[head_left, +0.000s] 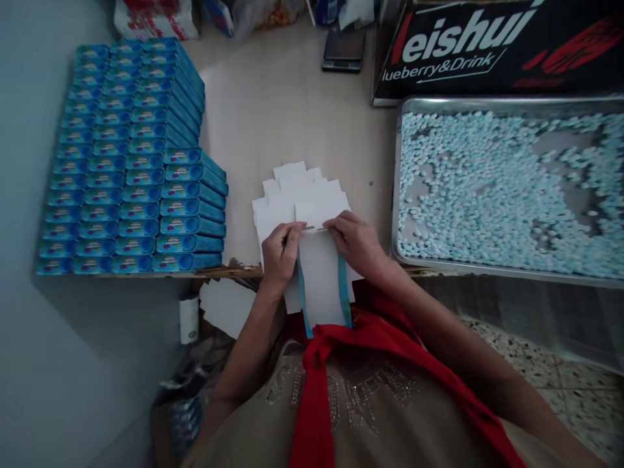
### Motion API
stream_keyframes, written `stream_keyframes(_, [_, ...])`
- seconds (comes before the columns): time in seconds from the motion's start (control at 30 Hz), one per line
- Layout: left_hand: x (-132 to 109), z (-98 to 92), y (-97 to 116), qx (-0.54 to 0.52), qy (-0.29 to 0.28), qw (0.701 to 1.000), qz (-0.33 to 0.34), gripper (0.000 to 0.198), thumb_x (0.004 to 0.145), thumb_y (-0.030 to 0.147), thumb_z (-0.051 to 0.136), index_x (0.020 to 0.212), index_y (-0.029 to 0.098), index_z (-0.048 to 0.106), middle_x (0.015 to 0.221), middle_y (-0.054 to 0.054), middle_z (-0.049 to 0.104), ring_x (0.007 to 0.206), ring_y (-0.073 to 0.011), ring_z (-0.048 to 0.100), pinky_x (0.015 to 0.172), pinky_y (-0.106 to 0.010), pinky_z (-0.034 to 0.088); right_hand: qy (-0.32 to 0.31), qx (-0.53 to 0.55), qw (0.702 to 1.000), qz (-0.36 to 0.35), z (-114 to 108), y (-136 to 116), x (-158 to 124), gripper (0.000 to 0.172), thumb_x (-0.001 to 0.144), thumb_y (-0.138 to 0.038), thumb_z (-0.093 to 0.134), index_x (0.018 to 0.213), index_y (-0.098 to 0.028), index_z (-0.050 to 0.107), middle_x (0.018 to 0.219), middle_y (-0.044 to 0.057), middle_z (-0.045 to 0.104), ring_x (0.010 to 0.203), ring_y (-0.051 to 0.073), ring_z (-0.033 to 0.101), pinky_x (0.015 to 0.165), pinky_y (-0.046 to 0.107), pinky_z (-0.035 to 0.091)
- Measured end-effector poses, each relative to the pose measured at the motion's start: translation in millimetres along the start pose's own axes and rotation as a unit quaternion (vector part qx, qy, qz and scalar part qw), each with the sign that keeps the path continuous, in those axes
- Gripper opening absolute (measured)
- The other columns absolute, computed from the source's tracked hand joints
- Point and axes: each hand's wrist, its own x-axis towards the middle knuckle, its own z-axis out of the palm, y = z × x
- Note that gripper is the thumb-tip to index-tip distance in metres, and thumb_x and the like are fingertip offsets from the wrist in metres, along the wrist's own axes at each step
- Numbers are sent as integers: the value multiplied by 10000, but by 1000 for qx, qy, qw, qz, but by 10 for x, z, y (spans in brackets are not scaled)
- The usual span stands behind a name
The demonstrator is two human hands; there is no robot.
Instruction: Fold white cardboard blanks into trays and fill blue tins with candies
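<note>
A partly folded carton (pixel 319 276), white inside with blue side edges, lies lengthwise in front of my body, its near end at the red apron. My left hand (pixel 283 250) is closed at the left of its far end, thumb and fingertips pinched at the flap. At the right of the same end, my right hand (pixel 358 244) is closed too, its fingertips on the fold. Beneath and beyond the hands, several white card sheets (pixel 302 179) lie fanned out over the table edge. What the palms cover is hidden.
Blue boxes (pixel 121 175) are stacked in columns on the left. A metal tray (pixel 511 265) of small pale-blue and white pieces sits on the right, with a black printed carton (pixel 487 52) behind it. A small dark scale-like device (pixel 344 49) lies at the back.
</note>
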Motion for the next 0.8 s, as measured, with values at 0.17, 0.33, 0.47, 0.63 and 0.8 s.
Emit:
stream_keyframes(0.17, [-68, 179, -39, 45, 116, 992, -28, 387, 1021, 565, 628, 872, 210, 670, 1123, -113, 676, 1035, -229, 672, 946, -377, 572, 60, 56, 996, 19, 42, 98, -11, 349, 1034, -219, 446, 1147, -165, 772, 1104, 146, 659, 998, 255, 660, 898, 391, 563])
stream_keyframes(0.33, [101, 156, -7, 5, 83, 996, -31, 380, 1036, 551, 600, 883, 214, 686, 1120, -90, 746, 1085, -227, 695, 981, -358, 552, 61, 80, 995, 2, 39, 86, -13, 342, 1015, -184, 449, 1126, -177, 773, 1001, 125, 660, 900, 233, 655, 836, 376, 557])
stream_keyframes(0.47, [252, 187, -2, -44, 55, 994, -79, 444, 995, 636, 632, 851, 218, 673, 835, -29, 716, 851, -195, 673, 835, -316, 554, 92, 122, 988, 8, 32, 106, -17, 267, 976, -203, 528, 1166, -205, 717, 1021, 97, 698, 880, 216, 667, 830, 365, 555])
stream_keyframes(0.63, [351, 182, -76, -112, 35, 992, -44, 594, 926, 685, 713, 1327, 253, 645, 1117, -64, 766, 991, -200, 702, 926, -336, 571, 103, 162, 979, 75, 77, 192, -40, 396, 894, -218, 618, 1287, -237, 576, 1052, 65, 744, 835, 203, 692, 806, 360, 570])
stream_keyframes(0.8, [441, 38, -56, -79, -52, 995, -22, 581, 903, 747, 699, 1161, 229, 750, 1142, -63, 783, 1078, -243, 715, 975, -367, 573, 67, 74, 992, 74, 18, 91, 40, 436, 895, -165, 563, 1323, -236, 524, 1074, 96, 758, 903, 252, 714, 797, 374, 545])
